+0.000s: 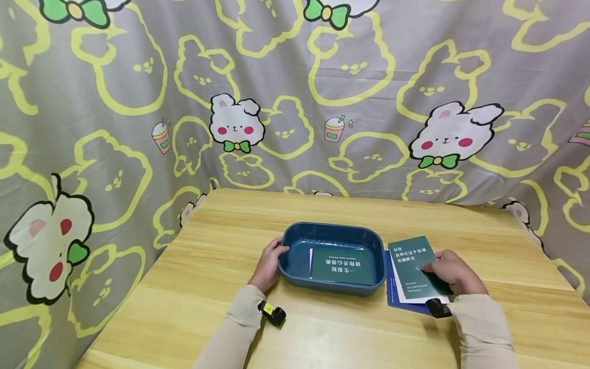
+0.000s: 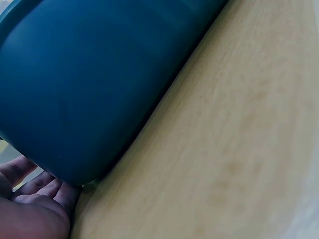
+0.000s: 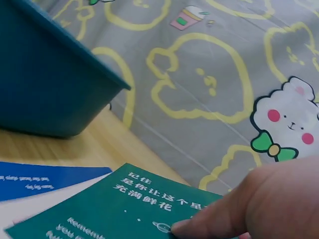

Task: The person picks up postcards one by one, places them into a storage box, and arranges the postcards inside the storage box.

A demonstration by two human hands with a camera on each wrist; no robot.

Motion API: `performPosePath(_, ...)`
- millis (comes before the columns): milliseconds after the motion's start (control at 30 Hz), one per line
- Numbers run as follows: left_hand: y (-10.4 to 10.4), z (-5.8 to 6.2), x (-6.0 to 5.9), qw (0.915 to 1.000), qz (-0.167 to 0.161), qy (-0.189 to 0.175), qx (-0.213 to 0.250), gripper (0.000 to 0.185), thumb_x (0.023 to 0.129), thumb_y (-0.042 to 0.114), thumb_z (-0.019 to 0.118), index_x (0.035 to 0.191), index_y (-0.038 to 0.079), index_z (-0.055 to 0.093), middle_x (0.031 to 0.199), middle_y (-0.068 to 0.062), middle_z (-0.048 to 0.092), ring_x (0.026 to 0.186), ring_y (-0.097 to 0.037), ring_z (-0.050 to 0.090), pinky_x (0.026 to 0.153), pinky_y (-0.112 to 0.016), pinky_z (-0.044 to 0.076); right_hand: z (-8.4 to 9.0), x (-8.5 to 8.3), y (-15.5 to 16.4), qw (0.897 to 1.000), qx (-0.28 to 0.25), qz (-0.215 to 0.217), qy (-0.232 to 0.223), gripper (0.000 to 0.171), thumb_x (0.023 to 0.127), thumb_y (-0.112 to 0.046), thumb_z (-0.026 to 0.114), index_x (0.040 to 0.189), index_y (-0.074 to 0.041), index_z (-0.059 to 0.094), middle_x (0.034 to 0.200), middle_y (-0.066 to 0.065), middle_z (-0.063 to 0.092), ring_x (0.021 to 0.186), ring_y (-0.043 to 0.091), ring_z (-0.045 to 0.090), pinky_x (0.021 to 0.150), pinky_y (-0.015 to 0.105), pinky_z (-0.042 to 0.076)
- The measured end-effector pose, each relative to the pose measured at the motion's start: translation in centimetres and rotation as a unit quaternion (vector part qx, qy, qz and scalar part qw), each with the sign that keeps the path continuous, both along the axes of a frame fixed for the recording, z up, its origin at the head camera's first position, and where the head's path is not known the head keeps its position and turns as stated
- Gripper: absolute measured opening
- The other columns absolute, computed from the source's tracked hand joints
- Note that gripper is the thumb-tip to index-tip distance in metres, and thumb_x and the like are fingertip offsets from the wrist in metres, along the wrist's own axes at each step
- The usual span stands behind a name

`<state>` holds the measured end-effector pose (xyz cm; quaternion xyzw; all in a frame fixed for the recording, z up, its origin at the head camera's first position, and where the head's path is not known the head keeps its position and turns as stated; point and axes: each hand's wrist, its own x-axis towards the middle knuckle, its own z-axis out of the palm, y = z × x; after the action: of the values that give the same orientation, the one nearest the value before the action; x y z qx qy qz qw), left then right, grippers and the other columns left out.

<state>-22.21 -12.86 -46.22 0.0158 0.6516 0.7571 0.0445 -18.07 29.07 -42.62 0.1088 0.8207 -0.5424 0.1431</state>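
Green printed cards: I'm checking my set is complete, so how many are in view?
2. One green printed card lies inside the dark blue plastic tray; the other tops the pile under the right hand. More may be hidden beneath.

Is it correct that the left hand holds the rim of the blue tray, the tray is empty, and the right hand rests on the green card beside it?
Not quite: the blue tray is not empty. The head view shows a green card lying inside it. The rest holds: the left hand holds the tray's rim, and the right hand rests on the green card beside it.
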Motion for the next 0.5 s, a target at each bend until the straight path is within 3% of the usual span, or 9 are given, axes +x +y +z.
performPosePath(100, 0.04, -0.01, -0.01, 1.0000, 0.003, -0.001, 0.003, 0.045, 0.096, 0.007, 0.047, 0.138, -0.009, 0.043, 0.141, -0.025, 0.043, 0.125, -0.034, 0.044, 0.101, -0.041, 0.040, 0.08, 0.09, 0.17, 1.000, -0.003, -0.006, 0.007, 0.023, 0.095, -0.003, 0.048, 0.104, 0.019, 0.046, 0.071, 0.010, 0.062, 0.059, 0.021, 0.064, 0.055, 0.035, 0.054)
performPosePath(233, 0.07, 0.00, -0.10, 1.0000, 0.005, -0.002, 0.004, 0.045, 0.096, 0.006, 0.048, 0.137, -0.009, 0.044, 0.139, -0.025, 0.044, 0.123, -0.033, 0.045, 0.098, -0.038, 0.042, 0.33, 0.12, 0.27, 0.998, 0.052, -0.028, 0.016, 0.028, 0.096, -0.009, 0.052, 0.104, 0.017, 0.047, 0.075, 0.013, 0.060, 0.061, 0.020, 0.062, 0.056, 0.034, 0.053)
performPosePath(367, 0.03, -0.07, -0.19, 1.0000, 0.003, -0.004, 0.004, 0.045, 0.096, 0.006, 0.047, 0.138, -0.009, 0.044, 0.141, -0.025, 0.043, 0.125, -0.033, 0.044, 0.101, -0.041, 0.040, 0.34, -0.01, 0.46, 0.996, 0.080, -0.035, 0.034, 0.039, 0.098, -0.012, 0.048, 0.118, 0.020, 0.038, 0.090, 0.022, 0.056, 0.069, 0.021, 0.059, 0.060, 0.035, 0.052)
performPosePath(500, 0.01, -0.15, -0.18, 1.0000, 0.002, -0.004, 0.004, 0.045, 0.096, 0.007, 0.047, 0.138, -0.009, 0.044, 0.141, -0.024, 0.043, 0.126, -0.033, 0.043, 0.102, -0.042, 0.038, 0.08, -0.25, 0.27, 0.996, 0.037, -0.014, 0.079, 0.045, 0.101, -0.009, 0.035, 0.138, 0.017, 0.027, 0.116, 0.033, 0.051, 0.087, 0.024, 0.059, 0.067, 0.036, 0.049)
